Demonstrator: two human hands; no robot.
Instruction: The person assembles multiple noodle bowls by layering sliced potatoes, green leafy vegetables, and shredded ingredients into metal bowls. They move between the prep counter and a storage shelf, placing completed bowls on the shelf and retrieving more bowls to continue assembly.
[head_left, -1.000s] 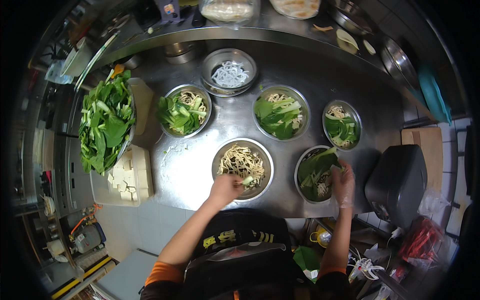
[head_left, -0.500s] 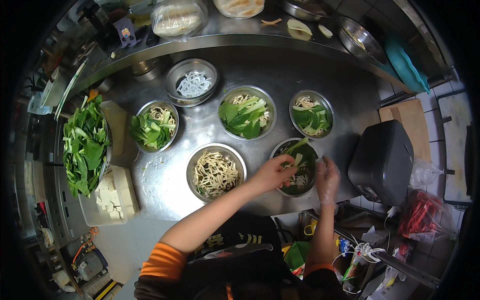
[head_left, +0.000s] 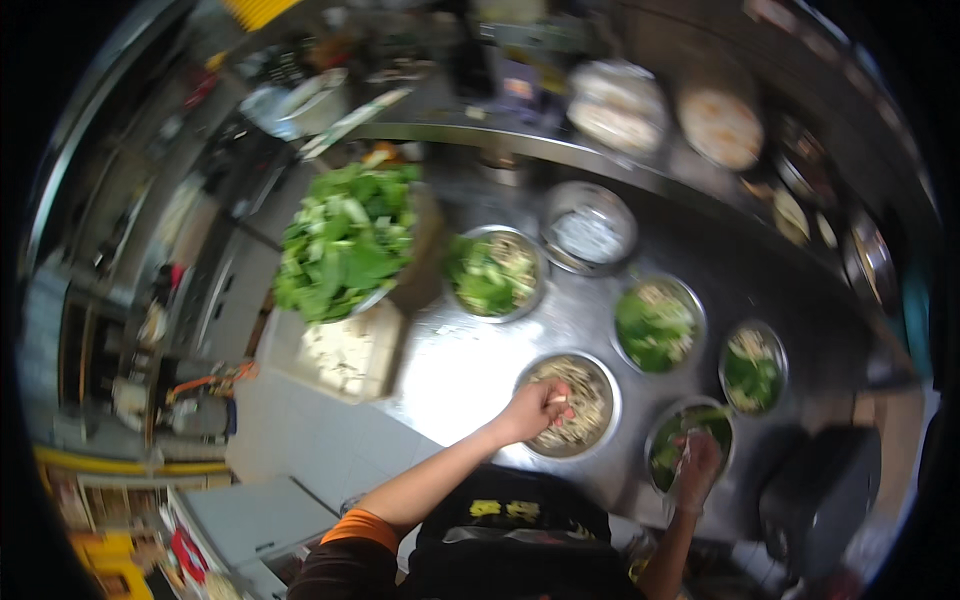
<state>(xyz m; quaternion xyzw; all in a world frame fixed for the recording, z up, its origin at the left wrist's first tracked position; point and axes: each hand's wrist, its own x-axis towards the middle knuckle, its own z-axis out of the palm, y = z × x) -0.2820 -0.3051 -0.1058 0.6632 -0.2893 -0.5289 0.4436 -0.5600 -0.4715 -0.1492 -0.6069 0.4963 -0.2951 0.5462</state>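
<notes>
My bare left hand [head_left: 533,412] is closed over a metal bowl [head_left: 612,432] of pale thin strips [head_left: 580,425]. Something small and pale shows at its fingertips, too blurred to name. Farther right, my right hand [head_left: 698,462], in a clear plastic glove, reaches into another metal bowl [head_left: 655,478] holding leafy greens [head_left: 664,462]. Its fingers are curled down with a whitish bit beside them, and what they hold is unclear. Behind these stand bowls of greens and pale strips: one at left [head_left: 500,232], one in the middle [head_left: 701,310] and one at right [head_left: 783,365].
A heap of leafy greens [head_left: 345,240] rises at the left above a plastic tub [head_left: 385,370] of white cubes. A bowl of whitish strands [head_left: 588,235] stands at the back under a metal shelf [head_left: 560,150]. A dark bin-like box [head_left: 825,490] is at the right.
My view has swung to the left, so the table appears shifted right and tilted. My left hand has gone from the greens bowl to the bowl of strips; my right hand has moved into the greens bowl.
</notes>
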